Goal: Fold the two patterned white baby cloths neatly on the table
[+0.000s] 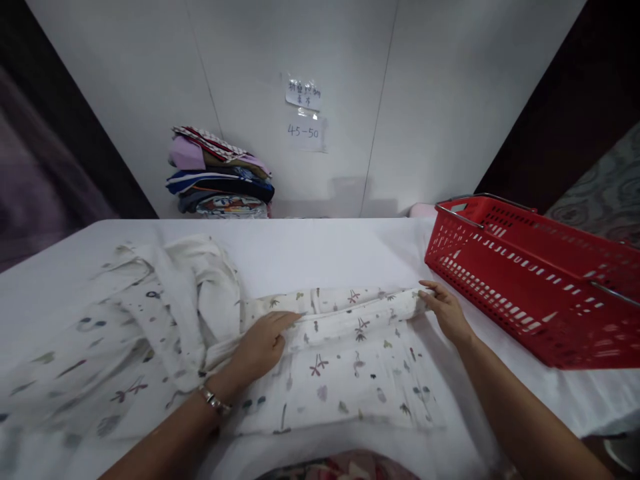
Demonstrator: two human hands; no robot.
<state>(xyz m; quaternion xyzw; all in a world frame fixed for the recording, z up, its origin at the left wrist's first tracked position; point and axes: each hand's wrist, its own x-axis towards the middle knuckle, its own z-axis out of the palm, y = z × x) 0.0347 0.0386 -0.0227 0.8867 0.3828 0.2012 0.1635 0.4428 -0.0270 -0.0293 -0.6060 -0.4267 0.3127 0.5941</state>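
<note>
Cloth [345,373]: white, printed; bunched toward the desk's [310,253] left edge, spread flatter along the near edge, a fold running across the flat part
Clothes [220,177]: stacked at the far edge, near the far-left corner
Left hand [260,350]: fingers on the fold, beside the bunch; cannot tell whether it grips
Notes [306,130]: on the wall past the far edge
Right hand [445,313]: pinching the fold's right end
Basket [530,287]: red, by the right edge

Red basket [530,293] cut off, R edge. Printed cloth [320,393]: near L end blurred. Pink obj. [423,210] part-hidden behind table [310,253], ID unclear. Patterned item [350,467] cut off, btm edge.
</note>
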